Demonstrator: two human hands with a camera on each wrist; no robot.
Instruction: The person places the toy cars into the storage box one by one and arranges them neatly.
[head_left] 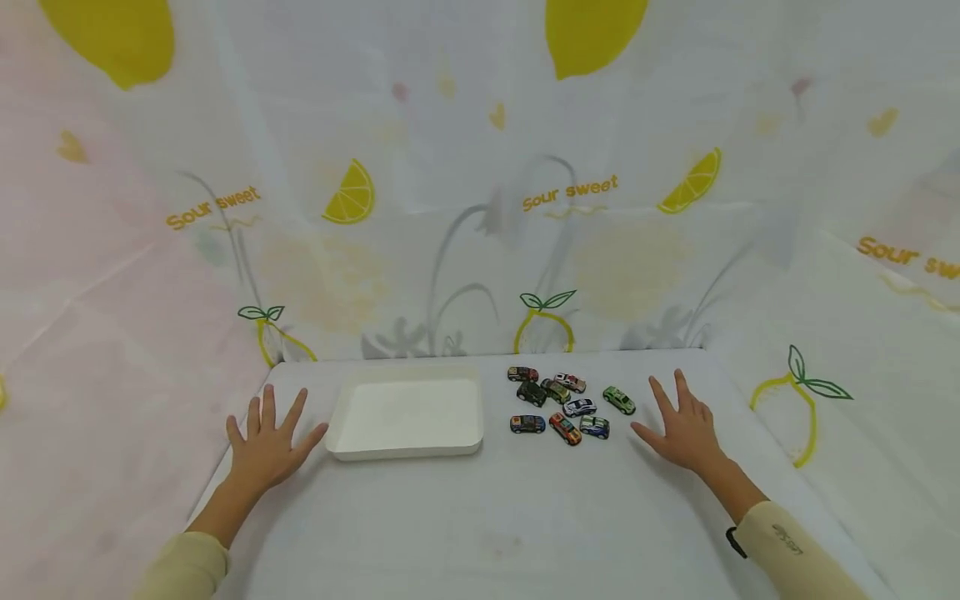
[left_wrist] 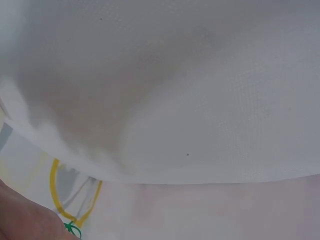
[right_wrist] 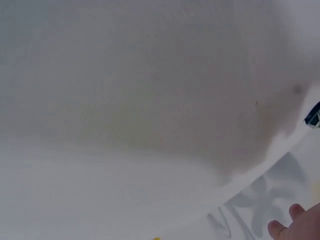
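Observation:
My left hand (head_left: 262, 450) has its fingers spread, the thumb beside the left wall of a shallow white tray (head_left: 405, 452). Part of that hand shows at the lower left of the left wrist view. On the other side, my right hand (head_left: 686, 433) is also spread, holding nothing, just right of a loose group of several small toy cars. Nearest to it are a green car (head_left: 618, 400) and a white-and-blue one (head_left: 595, 427). An orange-red car (head_left: 565, 428) and a blue car (head_left: 527, 424) lie at the front of the group.
A white cloth covers the table (head_left: 480, 517). Behind and at both sides hang white and pink sheets printed with lemons (head_left: 543, 332) and lettering. At the back of the group, a dark red car (head_left: 522, 374) lies near a black one (head_left: 532, 393).

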